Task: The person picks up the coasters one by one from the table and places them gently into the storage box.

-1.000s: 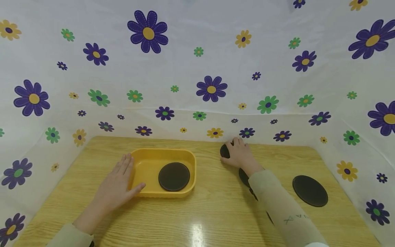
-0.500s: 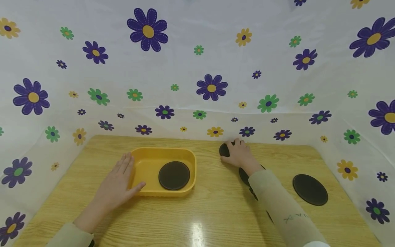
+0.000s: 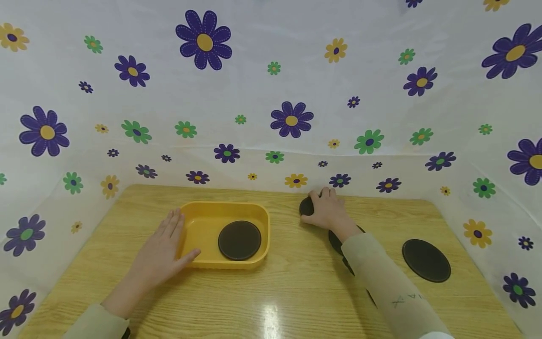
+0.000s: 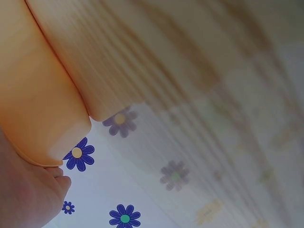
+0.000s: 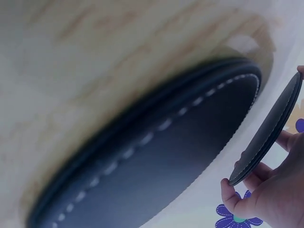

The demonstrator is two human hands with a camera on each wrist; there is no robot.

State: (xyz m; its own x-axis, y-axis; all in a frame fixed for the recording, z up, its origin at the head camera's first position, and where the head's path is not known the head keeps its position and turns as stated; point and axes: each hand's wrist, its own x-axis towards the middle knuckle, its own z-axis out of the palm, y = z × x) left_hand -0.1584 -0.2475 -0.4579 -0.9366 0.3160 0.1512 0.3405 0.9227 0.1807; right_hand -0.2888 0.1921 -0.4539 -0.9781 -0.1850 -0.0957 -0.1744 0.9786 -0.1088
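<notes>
Both hands [image 3: 158, 256] [image 3: 328, 210] over glossy wood-grain table [image 3: 211, 301], flowered white cloth [image 3: 245, 89] behind.

White glare [image 3: 271, 320] on wooden tabletop [image 3: 203, 301]

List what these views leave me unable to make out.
Head: held disc, partly covered by the right hand.
Head: dark disc, partly hidden by the right arm.
Head: dark sliver beside that arm, too little showing to identify.
Left wrist: left hand, cut off by left and bottom edges.
Right wrist: foreground disc, cut off by bottom edge.
</notes>
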